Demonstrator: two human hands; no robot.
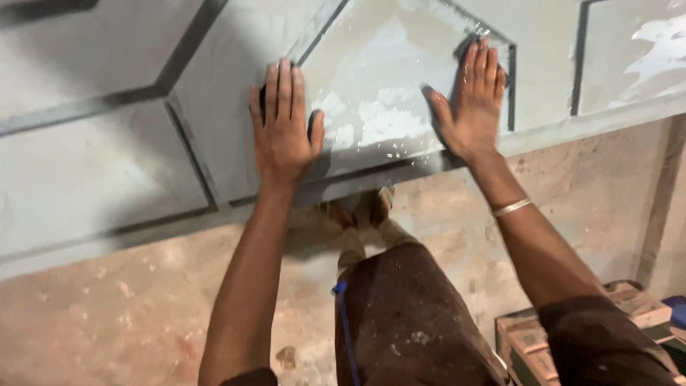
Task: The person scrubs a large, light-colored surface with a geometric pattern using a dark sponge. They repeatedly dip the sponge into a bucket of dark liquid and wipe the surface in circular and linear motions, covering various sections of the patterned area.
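Dark, dusty trousers fill the near view. Beyond, both hands lie flat, fingers extended, grasping nothing: left hand and right hand press a wet grey tile into the far tiled surface. Even, steady pressure should keep the joints aligned.

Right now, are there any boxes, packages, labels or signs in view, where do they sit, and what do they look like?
Stacked cartons: lower right, on the floor beside the person's right arm; flat rectangular boxes, brown and tan with dark green printed sides.
Blue package: far right edge, behind the cartons; only a corner shows.
No signs or screens in view.
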